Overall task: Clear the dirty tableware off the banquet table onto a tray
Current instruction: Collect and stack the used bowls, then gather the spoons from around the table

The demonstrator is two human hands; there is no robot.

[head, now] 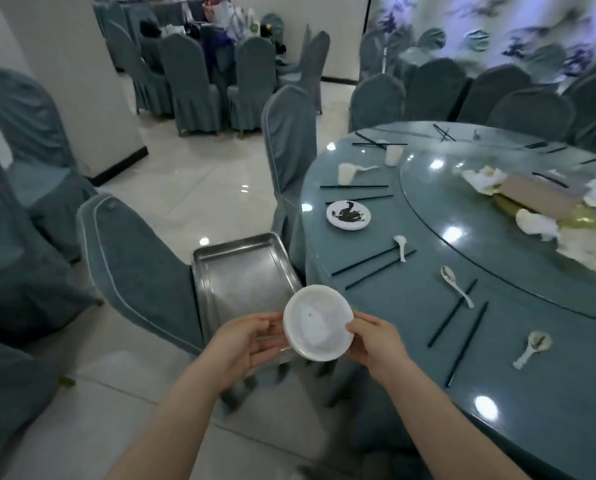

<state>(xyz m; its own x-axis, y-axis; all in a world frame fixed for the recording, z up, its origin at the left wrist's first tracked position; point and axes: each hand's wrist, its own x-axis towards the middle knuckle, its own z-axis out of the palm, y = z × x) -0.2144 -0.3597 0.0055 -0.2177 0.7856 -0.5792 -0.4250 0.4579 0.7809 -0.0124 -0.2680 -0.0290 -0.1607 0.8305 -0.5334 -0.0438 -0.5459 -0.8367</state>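
Here, both hands are holding a white plate (319,323) over the near end of a metal tray (241,271). The left hand (246,341) is curling its fingers at the plate's left rim, and the right hand (376,341) is pinching the right rim with thumb on top. The tray is sitting on a covered chair (140,268) just beside the round table (428,341). On the table a dirty plate (348,214), spoons (457,285), black chopsticks (372,265) and cups (345,173) are lying well apart.
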